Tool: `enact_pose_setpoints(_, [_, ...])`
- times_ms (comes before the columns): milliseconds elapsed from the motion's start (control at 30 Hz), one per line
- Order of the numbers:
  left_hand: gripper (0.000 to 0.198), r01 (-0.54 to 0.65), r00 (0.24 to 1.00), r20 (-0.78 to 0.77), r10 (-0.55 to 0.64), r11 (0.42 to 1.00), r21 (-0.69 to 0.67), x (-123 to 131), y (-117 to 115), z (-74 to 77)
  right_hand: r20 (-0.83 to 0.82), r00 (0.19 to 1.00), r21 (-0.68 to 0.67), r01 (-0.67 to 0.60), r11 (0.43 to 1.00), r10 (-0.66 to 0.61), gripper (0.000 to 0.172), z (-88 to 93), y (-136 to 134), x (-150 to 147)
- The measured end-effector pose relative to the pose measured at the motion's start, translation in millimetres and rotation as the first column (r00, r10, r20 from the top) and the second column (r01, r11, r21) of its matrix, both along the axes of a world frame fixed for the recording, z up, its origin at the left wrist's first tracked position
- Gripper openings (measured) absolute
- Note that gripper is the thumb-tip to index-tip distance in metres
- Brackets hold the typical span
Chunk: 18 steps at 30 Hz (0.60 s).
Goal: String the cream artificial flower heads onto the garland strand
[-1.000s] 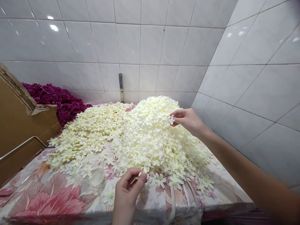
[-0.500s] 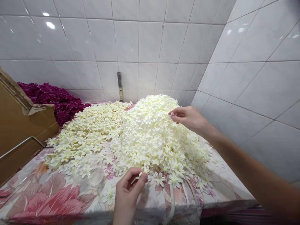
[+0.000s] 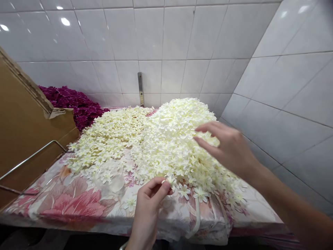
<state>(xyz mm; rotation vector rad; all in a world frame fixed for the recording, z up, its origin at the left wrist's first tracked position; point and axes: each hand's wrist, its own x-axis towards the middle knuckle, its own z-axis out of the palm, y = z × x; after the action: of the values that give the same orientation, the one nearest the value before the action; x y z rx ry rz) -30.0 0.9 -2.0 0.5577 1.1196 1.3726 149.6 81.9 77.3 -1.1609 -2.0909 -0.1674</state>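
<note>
Near the front of the table, my left hand point(image 3: 154, 199) pinches a small white artificial flower point(image 3: 170, 180) between thumb and forefinger. My right hand point(image 3: 226, 146), slightly blurred, hovers in front of the right side of a tall heap of white-yellow artificial flowers point(image 3: 171, 139). Its thumb and fingers are spread apart and nothing shows between them. Loose flower heads point(image 3: 184, 191) lie on the cloth just right of my left hand.
A lower spread of smaller cream flowers point(image 3: 111, 132) lies left of the heap, with purple flowers point(image 3: 75, 106) behind. A cardboard box point(image 3: 31, 128) and metal wire frame point(image 3: 33, 159) stand left. A clear plastic dish point(image 3: 114, 180) and white strips point(image 3: 197, 215) rest on the floral tablecloth point(image 3: 78, 205).
My right hand has opened from a pinch on a small white piece, which no longer shows in it. My left hand still pinches the flower. The view has shifted slightly.
</note>
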Motion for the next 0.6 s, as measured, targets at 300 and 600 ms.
enact_pose_setpoints(300, [0.031,0.126,0.99,0.068,-0.126,0.992,0.007,1.2,-1.5,-3.4,-0.234,0.87,-0.259,-0.486,0.835,0.434,0.008,-45.6,-56.8,-28.3])
enact_pose_setpoints(600, [0.02,0.081,0.996,0.027,-0.082,0.996,0.028,2.1,-3.5,1.5,-0.454,0.88,-0.365,-0.327,0.872,0.14,0.011,-47.0,-49.2,-15.5])
